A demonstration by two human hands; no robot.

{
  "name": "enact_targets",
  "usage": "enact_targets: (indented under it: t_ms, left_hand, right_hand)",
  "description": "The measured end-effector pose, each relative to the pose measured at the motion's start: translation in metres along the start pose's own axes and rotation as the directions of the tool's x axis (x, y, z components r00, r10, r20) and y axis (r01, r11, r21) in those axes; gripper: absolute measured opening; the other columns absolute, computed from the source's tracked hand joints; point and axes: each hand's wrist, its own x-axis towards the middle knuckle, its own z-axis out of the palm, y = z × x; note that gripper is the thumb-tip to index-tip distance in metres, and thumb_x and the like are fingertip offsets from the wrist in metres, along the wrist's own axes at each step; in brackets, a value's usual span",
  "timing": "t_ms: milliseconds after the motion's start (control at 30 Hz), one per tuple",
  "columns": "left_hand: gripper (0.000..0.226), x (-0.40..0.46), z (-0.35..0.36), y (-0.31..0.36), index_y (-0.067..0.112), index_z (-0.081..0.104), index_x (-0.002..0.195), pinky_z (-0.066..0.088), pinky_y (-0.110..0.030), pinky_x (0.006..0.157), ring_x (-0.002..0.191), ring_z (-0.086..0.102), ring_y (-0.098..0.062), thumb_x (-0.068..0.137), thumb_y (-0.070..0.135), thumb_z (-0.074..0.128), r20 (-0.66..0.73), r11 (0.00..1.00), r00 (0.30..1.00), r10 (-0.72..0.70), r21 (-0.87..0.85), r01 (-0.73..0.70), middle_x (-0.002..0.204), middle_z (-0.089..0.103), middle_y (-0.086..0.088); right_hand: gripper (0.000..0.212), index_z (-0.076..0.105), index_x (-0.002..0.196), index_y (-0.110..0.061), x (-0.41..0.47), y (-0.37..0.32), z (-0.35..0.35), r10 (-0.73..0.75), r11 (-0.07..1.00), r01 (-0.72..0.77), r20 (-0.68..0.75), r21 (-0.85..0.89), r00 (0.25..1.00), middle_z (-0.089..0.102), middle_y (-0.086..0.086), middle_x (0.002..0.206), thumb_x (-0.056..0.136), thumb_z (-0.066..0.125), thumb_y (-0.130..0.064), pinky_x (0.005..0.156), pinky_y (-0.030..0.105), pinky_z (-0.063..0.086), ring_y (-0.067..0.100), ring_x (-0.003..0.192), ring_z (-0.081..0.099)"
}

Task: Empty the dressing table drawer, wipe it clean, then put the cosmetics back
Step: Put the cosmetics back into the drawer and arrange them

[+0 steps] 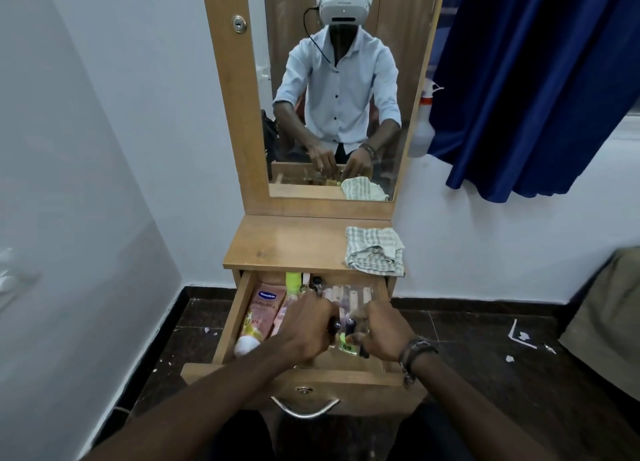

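Both hands are down in the open drawer (228, 318) right now. The left hand (306, 325) is curled over, knuckles up, and looks like it's gripping a small dark tube (333, 325) that pokes out by the thumb side. The right hand (379, 329) is curled too, fingers pinching around another small dark tube (350, 324), with a bracelet (414, 351) on that wrist. Between and under the hands there's a clear packet (346, 346) with a green label, hard to read.

Drawer's pulled out toward the person and it's full of cosmetics. A pink Vaseline tube (261, 313) lies along the left side with its white cap (246, 345) nearest the front. Just beside it is a green bottle (291, 282) near the back, and a see-through pack of brushes (349, 296) takes up the back right. The handle (304, 410) on the front is metal, with a little lock (304, 390) above it.

On the table top (284, 242) a striped cloth (375, 251) sits crumpled at the right edge, partly hanging over. The mirror (332, 90) behind shows the person seated. A blue curtain (540, 80) hangs to the right, with a white spray bottle (424, 128) tucked beside the mirror frame.
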Motion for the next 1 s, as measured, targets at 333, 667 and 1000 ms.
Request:
enact_targets:
  t_ms: [333, 667, 1000]
  left_hand:
    - [0.019, 0.008, 0.010, 0.006, 0.010, 0.075, 0.101, 0.052, -0.038, 0.080, 0.104, 0.063, -0.031, 0.083, 0.011, 0.070, 0.039, 0.981, 0.994, -0.104, 0.167, 0.096, 0.103, 0.071, -0.016]
    - [0.021, 0.010, 0.026, -0.007, 0.015, 0.076, 0.103, 0.050, -0.037, 0.083, 0.108, 0.058, -0.030, 0.085, 0.016, 0.067, 0.032, 0.982, 0.995, -0.099, 0.163, 0.092, 0.104, 0.070, -0.015]
    - [0.022, 0.006, 0.033, -0.018, 0.024, 0.075, 0.103, 0.054, -0.036, 0.081, 0.113, 0.055, -0.025, 0.082, 0.019, 0.073, 0.004, 0.990, 0.997, -0.079, 0.113, 0.078, 0.108, 0.070, -0.005]
  right_hand:
    - [0.013, 0.055, 0.072, -0.023, 0.009, -0.002, 0.024, 0.148, 0.988, -0.148, -0.017, -0.041, 0.989, 0.064, 0.006, 0.094, 0.073, 0.067, -0.020, 0.063, 0.029, 0.047, 0.025, 0.086, 0.065]
    - [0.012, 0.057, 0.073, -0.025, 0.010, -0.001, 0.030, 0.125, 0.991, -0.127, -0.038, -0.049, 0.991, 0.067, 0.010, 0.091, 0.074, 0.062, -0.014, 0.064, 0.027, 0.044, 0.025, 0.092, 0.063]
    - [0.010, 0.070, 0.079, -0.014, 0.005, -0.001, 0.025, 0.079, 0.996, -0.080, -0.021, -0.039, 0.997, 0.069, 0.004, 0.084, 0.073, 0.078, -0.015, 0.073, 0.035, 0.057, 0.021, 0.080, 0.067]
